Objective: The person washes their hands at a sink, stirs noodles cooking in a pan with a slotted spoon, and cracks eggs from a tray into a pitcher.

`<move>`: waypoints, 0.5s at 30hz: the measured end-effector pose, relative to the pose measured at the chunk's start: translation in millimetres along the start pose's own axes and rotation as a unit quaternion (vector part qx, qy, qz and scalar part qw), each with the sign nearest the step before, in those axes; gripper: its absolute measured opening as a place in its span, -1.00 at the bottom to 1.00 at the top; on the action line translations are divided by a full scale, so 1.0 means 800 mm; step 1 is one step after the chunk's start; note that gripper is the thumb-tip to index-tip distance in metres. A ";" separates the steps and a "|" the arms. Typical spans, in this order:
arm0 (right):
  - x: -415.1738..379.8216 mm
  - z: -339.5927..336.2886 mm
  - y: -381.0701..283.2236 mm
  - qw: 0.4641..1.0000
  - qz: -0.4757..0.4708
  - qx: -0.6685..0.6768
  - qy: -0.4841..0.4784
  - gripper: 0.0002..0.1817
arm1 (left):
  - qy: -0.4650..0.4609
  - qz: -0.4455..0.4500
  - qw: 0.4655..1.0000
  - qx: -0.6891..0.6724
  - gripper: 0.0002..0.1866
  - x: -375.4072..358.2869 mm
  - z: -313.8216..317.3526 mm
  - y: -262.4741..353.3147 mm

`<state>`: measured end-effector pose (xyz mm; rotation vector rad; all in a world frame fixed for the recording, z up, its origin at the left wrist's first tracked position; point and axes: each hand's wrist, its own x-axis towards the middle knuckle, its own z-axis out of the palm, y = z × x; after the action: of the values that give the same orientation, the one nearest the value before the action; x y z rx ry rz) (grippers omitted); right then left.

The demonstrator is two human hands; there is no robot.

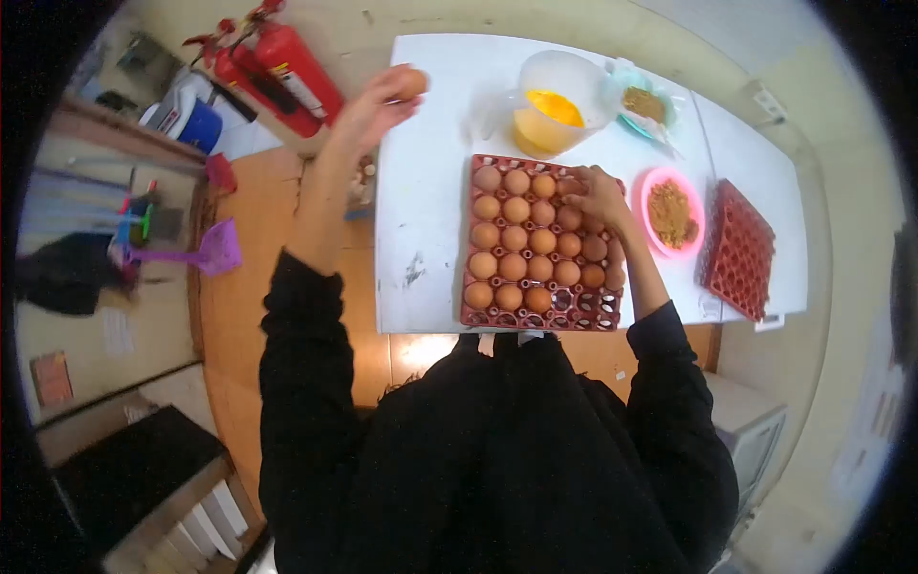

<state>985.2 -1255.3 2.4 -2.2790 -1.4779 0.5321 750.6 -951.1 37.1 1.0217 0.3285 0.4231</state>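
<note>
My left hand [375, 107] is closed round a brown egg [411, 84], held up over the left edge of the white table [421, 191]. A dark red tray [466, 311] holds rows of brown eggs, with some bare cells along its near side. My right hand [600, 198] reaches onto the tray's far right part, its fingers curled down on an egg there. Beyond the tray stands a clear plastic jug [550, 134] with yellow liquid inside.
Right of the tray sits a pink bowl [643, 225] of brown crumbly matter; behind it is a teal dish [669, 120] with similar contents. An egg tray without eggs [741, 251] lies at the right. Red fire extinguishers [296, 77] stand beyond the left edge.
</note>
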 end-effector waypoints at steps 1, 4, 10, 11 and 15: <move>0.004 0.007 -0.004 0.998 -0.002 -0.060 0.005 -0.52 | 0.018 0.021 1.000 -0.006 -0.69 0.001 0.015 -0.011; 0.029 0.031 0.011 1.000 0.012 -0.024 -0.010 -0.56 | 0.056 0.056 0.997 -0.014 -0.91 -0.020 0.100 -0.019; 0.017 -0.027 0.008 0.975 0.100 0.191 0.056 -0.65 | 0.070 0.044 0.986 -0.147 -0.56 -0.002 0.183 -0.060; 0.016 -0.060 -0.016 0.942 0.100 0.306 0.092 -0.64 | 0.068 0.050 0.984 -0.154 -0.56 0.009 0.193 -0.064; 0.052 -0.130 -0.072 0.845 -0.073 0.378 0.371 -0.64 | 0.068 0.013 0.982 -0.175 -0.52 0.062 0.231 -0.060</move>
<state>1007.9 -1205.8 115.7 -1.4546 -0.8157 0.0989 886.3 -1087.3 82.0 0.6562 0.3481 0.5545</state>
